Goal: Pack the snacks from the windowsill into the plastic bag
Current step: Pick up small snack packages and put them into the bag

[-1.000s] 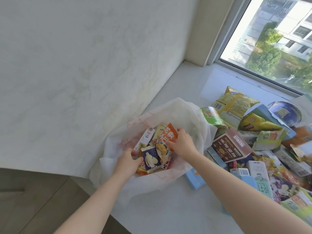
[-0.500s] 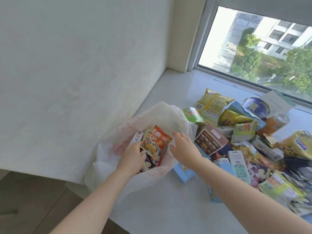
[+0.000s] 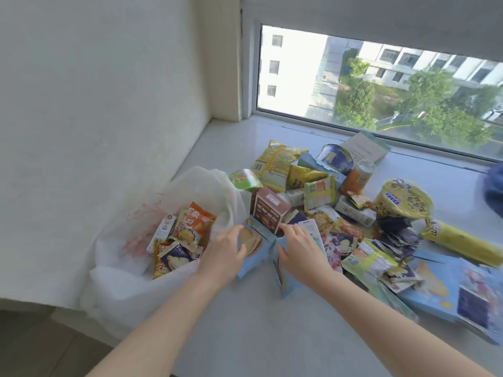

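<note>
Head view, the only one. The plastic bag sits at the 9 o'clock edge of the windowsill, mouth slumped open, a few packets already inside, among them an orange pouch. Just beside its rim, toward 3 o'clock, lies a light-blue biscuit box, and both hands are on it. The left hand rests against the box's 9 o'clock side, fingers loosely curled round the edge; the right hand is spread wide at the 3 o'clock side, fingers splayed and not closed on anything that I can tell. A brown carton stands at 12 o'clock of the box, touching it. The rest of the heap (a yellow crisp bag, a yellow noodle cup, an orange can) spreads toward 2 o'clock, unpacked. Handling judgement: the blue box is thin card, light, stiff along its faces but easily crushed, with a torn flap standing open at its far end; best taken by the two long edges, not the flap. Its long axis runs roughly 12 to 6 o'clock, tilted slightly toward 7, open end pointing away at 12. Contents may slide out if that end tips down.
</note>
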